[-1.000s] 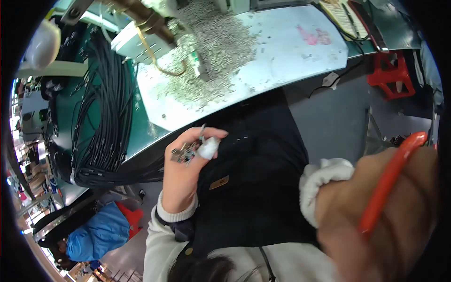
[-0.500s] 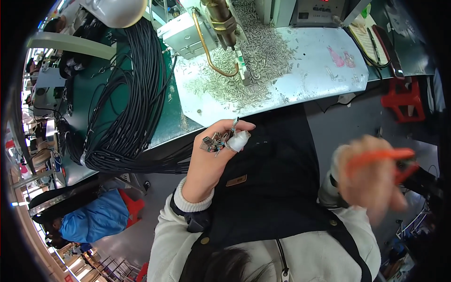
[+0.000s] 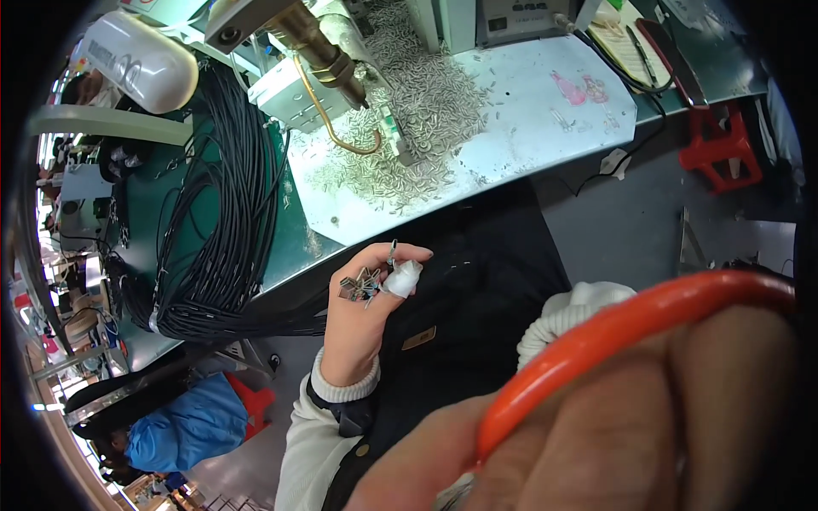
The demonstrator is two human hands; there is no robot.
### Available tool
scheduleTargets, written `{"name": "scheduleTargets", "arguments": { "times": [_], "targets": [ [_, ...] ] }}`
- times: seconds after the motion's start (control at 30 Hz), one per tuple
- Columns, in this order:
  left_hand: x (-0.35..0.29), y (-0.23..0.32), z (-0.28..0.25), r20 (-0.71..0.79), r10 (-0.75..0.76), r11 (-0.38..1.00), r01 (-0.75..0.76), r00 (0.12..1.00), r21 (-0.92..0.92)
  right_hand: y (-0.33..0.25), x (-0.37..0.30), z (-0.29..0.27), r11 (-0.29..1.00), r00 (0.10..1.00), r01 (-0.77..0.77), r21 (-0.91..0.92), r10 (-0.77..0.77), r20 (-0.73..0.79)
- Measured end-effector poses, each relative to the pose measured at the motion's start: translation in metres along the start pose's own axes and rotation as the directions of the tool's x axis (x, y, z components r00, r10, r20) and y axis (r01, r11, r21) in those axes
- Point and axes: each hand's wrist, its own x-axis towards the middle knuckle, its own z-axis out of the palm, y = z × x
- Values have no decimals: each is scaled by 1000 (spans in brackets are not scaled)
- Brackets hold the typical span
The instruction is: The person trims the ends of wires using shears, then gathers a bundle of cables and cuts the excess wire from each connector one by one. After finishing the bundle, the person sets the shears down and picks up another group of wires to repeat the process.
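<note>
My left hand is in front of the dark apron with its fingers curled. It holds a cluster of small square metal pieces, and one more piece stands up by the index finger. A white wrap covers the thumb's tip. Very near the camera at lower right, my right hand is closed around a tool with a curved orange handle. The tool's working end cannot be seen, so its kind is unclear.
A metal plate carries heaped small metal pins under a press head. A thick black cable bundle lies at left. A red stool stands at right; a person in blue sits at lower left.
My right hand has come from the right side up close to the camera with the orange-handled tool. The view has shifted; my left hand still holds the metal pieces.
</note>
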Motion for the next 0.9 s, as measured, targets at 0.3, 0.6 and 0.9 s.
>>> {"name": "scheduleTargets", "arguments": {
  "times": [0.3,0.6,0.9],
  "targets": [
    [-2,8,8,20,84,995,-85,996,61,-8,-19,10,975,983,180,134,-181,-2],
    [-4,5,9,24,87,993,-88,996,76,-29,-31,13,898,932,354,261,-362,-18],
    [-2,0,8,-35,24,1000,-24,999,0,-45,-37,17,754,860,495,431,-496,-121]
  ]
}}
